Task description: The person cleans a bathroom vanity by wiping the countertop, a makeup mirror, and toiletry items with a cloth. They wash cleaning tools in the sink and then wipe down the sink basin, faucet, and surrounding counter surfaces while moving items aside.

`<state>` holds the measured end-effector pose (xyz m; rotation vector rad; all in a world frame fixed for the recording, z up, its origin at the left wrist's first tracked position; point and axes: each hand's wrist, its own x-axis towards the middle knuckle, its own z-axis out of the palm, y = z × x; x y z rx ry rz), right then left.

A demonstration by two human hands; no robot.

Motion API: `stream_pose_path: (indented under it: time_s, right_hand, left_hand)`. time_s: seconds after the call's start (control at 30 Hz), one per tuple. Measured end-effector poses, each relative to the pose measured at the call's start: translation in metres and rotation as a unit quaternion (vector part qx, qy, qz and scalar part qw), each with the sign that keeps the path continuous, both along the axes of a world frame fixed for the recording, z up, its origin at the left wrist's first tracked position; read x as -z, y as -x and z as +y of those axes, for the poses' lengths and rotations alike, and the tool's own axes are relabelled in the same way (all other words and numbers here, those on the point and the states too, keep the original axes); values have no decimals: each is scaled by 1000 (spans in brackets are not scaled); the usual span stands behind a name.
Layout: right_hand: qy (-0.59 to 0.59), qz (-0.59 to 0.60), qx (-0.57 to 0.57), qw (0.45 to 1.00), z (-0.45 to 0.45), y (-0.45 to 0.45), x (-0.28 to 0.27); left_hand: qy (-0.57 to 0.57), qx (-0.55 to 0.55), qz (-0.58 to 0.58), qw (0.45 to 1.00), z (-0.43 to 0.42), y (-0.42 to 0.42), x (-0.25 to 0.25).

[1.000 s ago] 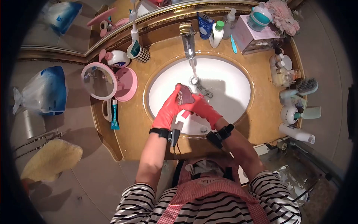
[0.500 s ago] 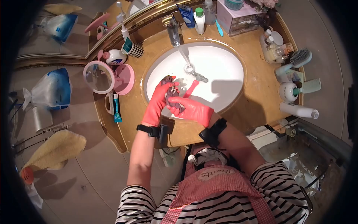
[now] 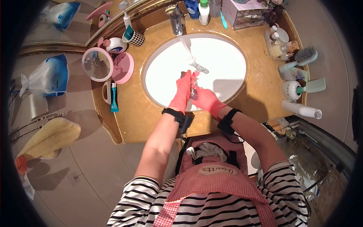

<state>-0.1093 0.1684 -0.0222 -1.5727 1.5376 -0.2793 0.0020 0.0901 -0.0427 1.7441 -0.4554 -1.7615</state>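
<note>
Both my hands wear pink rubber gloves and are close together over the white oval sink (image 3: 232, 64). A bunched, dark purplish wet cloth (image 3: 194, 93) is gripped between them, mostly hidden by the gloves. My left hand (image 3: 183, 90) is closed around it, with a dark bit showing near the fingertips. Lower and to the right, my right hand (image 3: 207, 100) is closed on the same cloth. Water runs from the metal faucet (image 3: 176, 20) into the sink just beyond my hands. A grey, shiny patch (image 3: 200, 67) shows in the basin by the stream.
Left on the wooden counter (image 3: 132, 126) are a pink round mirror (image 3: 97, 65), a toothpaste tube (image 3: 114, 99) and a checkered cup (image 3: 135, 38). Bottles (image 3: 204, 13) stand behind the sink. At the right edge sit a hairbrush (image 3: 305, 56), a comb (image 3: 315, 86) and a white bottle (image 3: 301, 109).
Both hands have shifted right and a little away from me, nearer the water stream, still holding the cloth. Less of the cloth shows now. The view has tilted slightly.
</note>
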Motion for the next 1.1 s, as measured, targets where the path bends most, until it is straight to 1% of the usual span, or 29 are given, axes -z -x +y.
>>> stream_pose_path:
  time_s: [0.03,0.07,0.13,0.17,0.2,0.23,0.27,0.3,0.33,0.37,0.4,0.43,0.47,0.53,0.57,0.6,0.67,0.7,0.73,0.8,0.83,0.87,0.93,0.97,1.0,1.1]
  right_hand:
    - [33,25,-3,999,2,7,-5]
    - [34,24,-3,999,2,15,-3]
    - [160,48,12,986,4,31,2]
    - [190,54,45,979,6,36,3]
    - [219,62,76,971,7,42,-2]
    - [221,95,100,966,8,50,-2]
    - [293,110,154,937,12,60,-1]
    - [187,138,166,958,10,76,-24]
    - [233,96,211,944,9,92,-29]
    - [282,69,218,932,9,104,-27]
    - [333,42,227,914,7,112,-24]
    - [334,46,228,914,5,115,-20]
    - [335,45,232,912,8,117,-16]
    - [335,46,240,910,6,114,-16]
    - [309,47,243,918,7,114,-17]
    - [284,50,247,925,7,114,-19]
    - [296,64,247,921,9,114,-14]
    - [306,71,242,918,6,114,-13]
    - [304,72,245,918,4,115,-11]
    - [292,76,246,921,7,114,-13]
    - [298,76,248,919,4,113,-14]
    - [288,73,243,923,4,113,-16]
    - [284,71,240,926,3,114,-16]
    - [289,80,229,926,4,114,-14]
    - [295,90,215,927,5,115,-13]
    - [309,99,202,924,3,117,-11]
  left_hand:
    - [-24,-57,83,995,2,4,-6]
    - [-22,-57,82,995,0,9,-11]
    - [-37,-151,252,955,0,23,-19]
    - [-69,-174,195,963,-2,36,-26]
    - [-74,-138,169,973,-9,40,-5]
    - [-25,-26,211,977,-11,40,-13]
    - [22,84,249,965,-13,39,-19]
    - [92,155,161,970,-19,31,-23]
    - [161,224,69,959,-34,23,-17]
    - [122,185,-4,975,-54,16,30]
    - [129,212,-170,954,-60,16,-11]
    - [261,333,-345,837,-88,-6,71]
    - [264,334,-342,838,-97,-10,76]
    - [251,362,-398,804,-114,-16,86]
    - [253,368,-394,804,-119,-17,92]
    - [228,369,-379,817,-123,-17,107]
    - [180,368,-348,843,-135,-13,128]
    - [121,359,-289,879,-139,-13,125]
    - [119,363,-288,878,-141,-12,125]
    - [233,403,-371,803,-136,-13,119]
    - [199,415,-387,799,-136,-8,114]
    - [207,412,-387,798,-136,-5,108]
    - [184,418,-415,787,-133,-3,103]
    - [180,411,-383,807,-130,-3,101]
    - [186,409,-381,808,-124,-1,93]
    - [174,423,-459,762,-116,18,74]
